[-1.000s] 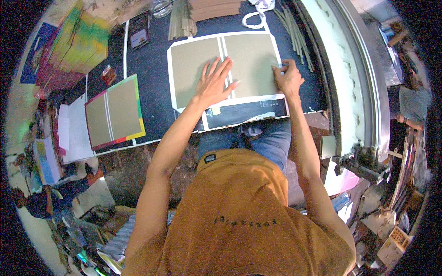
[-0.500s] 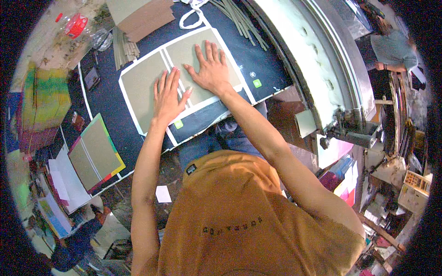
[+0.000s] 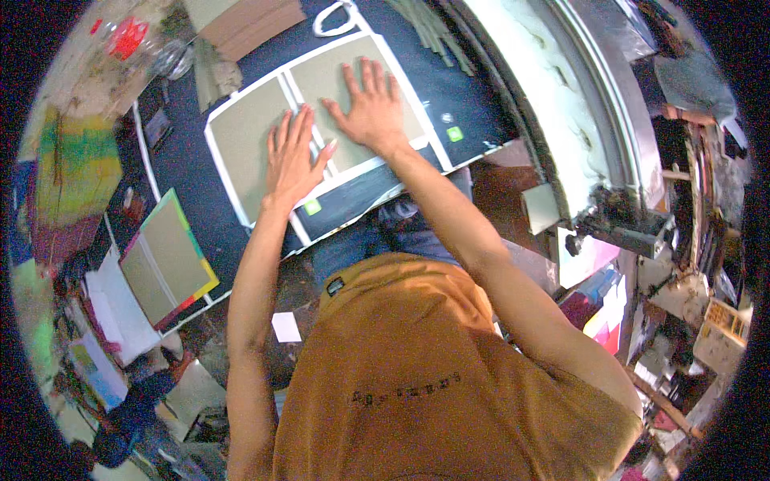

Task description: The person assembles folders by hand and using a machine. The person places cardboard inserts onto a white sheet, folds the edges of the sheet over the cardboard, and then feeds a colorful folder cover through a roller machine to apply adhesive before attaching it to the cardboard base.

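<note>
Spread out before me is a book-cover blank: a grey-brown left board (image 3: 241, 148) and a matching right board (image 3: 321, 76), with white edges all round and white lines between them. My left hand (image 3: 294, 164) lies on the left board beside the middle strip, fingers stretched forward and thumb apart. On the right board rests my right hand (image 3: 370, 112), palm down with its fingers spread. Both hands hold nothing. A second blank with multicoloured edges (image 3: 164, 260) lies at the table's left end.
Under the blanks is a dark tabletop (image 3: 192, 180) with white lines. Stacked brown boards (image 3: 253, 28), thin grey strips (image 3: 437, 36) and a white loop (image 3: 333, 20) sit at the back. A long metal machine (image 3: 553, 104) borders the right side. Colourful stacked sheets (image 3: 76, 184) stand left.
The whole view has shifted slightly, the tabletop appearing a little higher. Both hands remain flat on the boards in nearly the same spots.
</note>
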Demonstrator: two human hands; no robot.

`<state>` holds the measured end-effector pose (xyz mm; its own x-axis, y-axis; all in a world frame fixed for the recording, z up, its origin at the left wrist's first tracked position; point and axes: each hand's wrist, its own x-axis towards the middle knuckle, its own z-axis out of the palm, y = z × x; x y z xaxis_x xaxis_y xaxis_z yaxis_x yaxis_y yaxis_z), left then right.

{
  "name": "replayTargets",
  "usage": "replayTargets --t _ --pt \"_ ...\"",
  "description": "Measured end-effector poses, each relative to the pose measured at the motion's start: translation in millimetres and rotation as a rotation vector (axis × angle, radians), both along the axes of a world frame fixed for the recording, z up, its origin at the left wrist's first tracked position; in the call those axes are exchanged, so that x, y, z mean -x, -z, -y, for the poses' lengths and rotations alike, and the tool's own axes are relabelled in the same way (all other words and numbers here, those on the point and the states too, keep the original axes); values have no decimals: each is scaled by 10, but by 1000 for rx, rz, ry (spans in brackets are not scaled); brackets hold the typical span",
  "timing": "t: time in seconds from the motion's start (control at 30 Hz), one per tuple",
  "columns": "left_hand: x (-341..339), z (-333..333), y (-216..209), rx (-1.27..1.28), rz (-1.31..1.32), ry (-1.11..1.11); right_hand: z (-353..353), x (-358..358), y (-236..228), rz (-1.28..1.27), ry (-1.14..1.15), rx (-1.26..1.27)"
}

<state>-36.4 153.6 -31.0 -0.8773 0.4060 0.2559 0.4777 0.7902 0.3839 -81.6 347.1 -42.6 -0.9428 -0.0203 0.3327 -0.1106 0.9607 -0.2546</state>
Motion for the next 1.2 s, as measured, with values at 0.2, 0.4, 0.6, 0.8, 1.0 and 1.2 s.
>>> replayTargets --t 0.2,0.4,0.6,0.8,1.0,1.2 --pt "140 394 140 -13 -8 -292 35 52 -5 51 -24 -40" --pt "27 386 108 181 -29 -319 149 182 -107 51 -281 -95" --pt "-7 394 97 181 -37 -319 141 287 -68 97 -407 -159" --pt "-16 395 97 163 -41 -304 129 311 -95 72 -428 -170" --pt "334 354 -33 -5 -3 -190 164 317 -90 64 -429 -182" --pt "492 272 106 111 -77 -41 123 326 -67 81 -433 -197"
